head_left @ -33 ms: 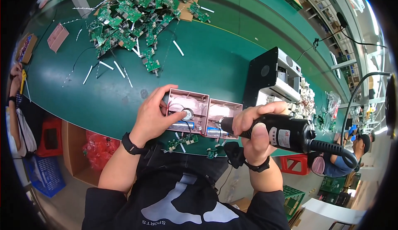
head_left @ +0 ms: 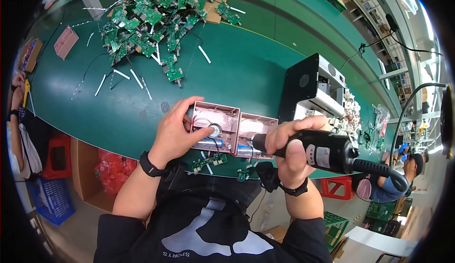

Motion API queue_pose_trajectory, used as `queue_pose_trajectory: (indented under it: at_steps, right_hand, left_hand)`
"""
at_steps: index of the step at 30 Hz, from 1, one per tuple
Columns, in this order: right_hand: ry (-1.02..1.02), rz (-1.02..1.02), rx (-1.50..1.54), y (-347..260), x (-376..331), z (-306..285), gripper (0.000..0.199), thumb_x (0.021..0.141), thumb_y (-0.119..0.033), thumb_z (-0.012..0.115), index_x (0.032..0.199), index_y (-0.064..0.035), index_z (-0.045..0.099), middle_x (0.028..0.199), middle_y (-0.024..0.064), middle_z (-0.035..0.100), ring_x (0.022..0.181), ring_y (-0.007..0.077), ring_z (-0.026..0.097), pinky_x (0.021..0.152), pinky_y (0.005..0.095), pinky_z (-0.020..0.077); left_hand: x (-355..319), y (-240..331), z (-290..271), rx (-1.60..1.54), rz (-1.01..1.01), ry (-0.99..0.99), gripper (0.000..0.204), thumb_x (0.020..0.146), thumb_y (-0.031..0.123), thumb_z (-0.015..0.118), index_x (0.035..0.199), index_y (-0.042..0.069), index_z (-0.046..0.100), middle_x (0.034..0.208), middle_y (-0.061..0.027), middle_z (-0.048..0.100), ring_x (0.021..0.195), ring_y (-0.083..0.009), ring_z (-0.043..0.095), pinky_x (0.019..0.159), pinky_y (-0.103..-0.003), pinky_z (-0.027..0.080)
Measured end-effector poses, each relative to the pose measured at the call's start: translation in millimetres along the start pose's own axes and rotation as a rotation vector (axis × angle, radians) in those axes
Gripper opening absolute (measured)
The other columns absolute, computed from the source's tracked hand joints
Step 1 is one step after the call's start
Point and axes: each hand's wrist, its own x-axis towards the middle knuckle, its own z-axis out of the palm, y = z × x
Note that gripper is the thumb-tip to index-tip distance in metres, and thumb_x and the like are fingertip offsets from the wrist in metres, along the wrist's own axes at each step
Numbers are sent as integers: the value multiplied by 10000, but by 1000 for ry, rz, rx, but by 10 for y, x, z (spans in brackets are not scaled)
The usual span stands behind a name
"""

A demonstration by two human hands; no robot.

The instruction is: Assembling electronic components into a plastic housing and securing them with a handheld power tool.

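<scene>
My left hand (head_left: 176, 130) grips the left side of an open pink plastic housing (head_left: 222, 123) at the near edge of the green table (head_left: 246, 68), thumb pressing on a round silver part inside it. A second pink half (head_left: 258, 123) lies joined to its right, with wires and a blue cylinder along the front. My right hand (head_left: 291, 144) is wrapped around a black electric screwdriver (head_left: 327, 151), held level with its tip pointing left into the right half. A cable runs from the tool's rear to the right.
A heap of green circuit boards (head_left: 151, 11) with white strips lies at the far side. A black box machine (head_left: 310, 87) stands right of the housing. Small green boards (head_left: 208, 161) sit at the table edge. Another person (head_left: 386, 180) sits at right; a red stool (head_left: 57, 156) and blue crate (head_left: 50, 199) are left.
</scene>
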Motion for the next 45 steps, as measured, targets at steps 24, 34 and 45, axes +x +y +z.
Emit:
queue_pose_trajectory:
  at_steps: [24, 34, 45]
  right_hand:
    - [341, -346, -61, -585, 150, -796, 241, 1037, -272, 588, 1153, -79, 502, 755, 69, 551, 577, 195, 525, 555, 368, 466]
    - [469, -237, -214, -470, 325, -1266, 196, 1054, -242, 565, 1093, -55, 525, 757, 57, 547, 574, 184, 517, 560, 346, 464]
    - [36, -242, 158, -644, 99, -27, 353, 1032, -375, 613, 1190, -101, 456, 767, 46, 542, 577, 182, 544, 559, 351, 480]
  left_hand:
    - [2, -48, 38, -113, -97, -20, 709, 744, 210, 887, 1376, 67, 600, 1184, -62, 658, 784, -144, 561, 704, -286, 507]
    - [9, -26, 10, -98, -141, -19, 728, 735, 232, 895, 1379, 68, 598, 1103, -59, 671, 764, -142, 561, 686, -294, 507]
    - [13, -57, 51, -87, -56, -23, 709, 762, 281, 897, 1383, 113, 599, 1130, -72, 664, 759, -160, 598, 693, -310, 529]
